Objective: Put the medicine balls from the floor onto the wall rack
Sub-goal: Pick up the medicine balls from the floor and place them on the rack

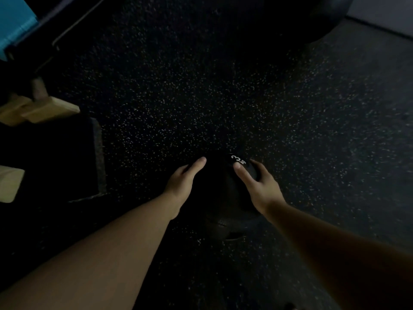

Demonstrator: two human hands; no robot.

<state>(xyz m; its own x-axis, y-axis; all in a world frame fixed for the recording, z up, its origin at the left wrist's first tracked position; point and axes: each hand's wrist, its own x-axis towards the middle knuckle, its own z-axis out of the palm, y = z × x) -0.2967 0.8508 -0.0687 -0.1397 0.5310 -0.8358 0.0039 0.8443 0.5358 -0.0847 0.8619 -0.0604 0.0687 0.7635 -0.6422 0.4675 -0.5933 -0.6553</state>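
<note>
A black medicine ball [218, 189] marked with a white "3" sits low in the middle of the view, over the dark speckled floor. My left hand [182, 186] lies flat against its left side, fingers pointing forward. My right hand [257, 184] rests on its right side, with the index finger touching the white number. Both hands press the ball between them. The light is dim, so the ball's lower edge blends into the floor. No wall rack is in view.
A large dark round object [312, 16] lies at the top right, near a pale wall [384, 12]. At the left edge are pale wooden blocks [42, 110], a dark mat or block [67, 159], a metal frame [73, 25] and a teal panel [13, 23].
</note>
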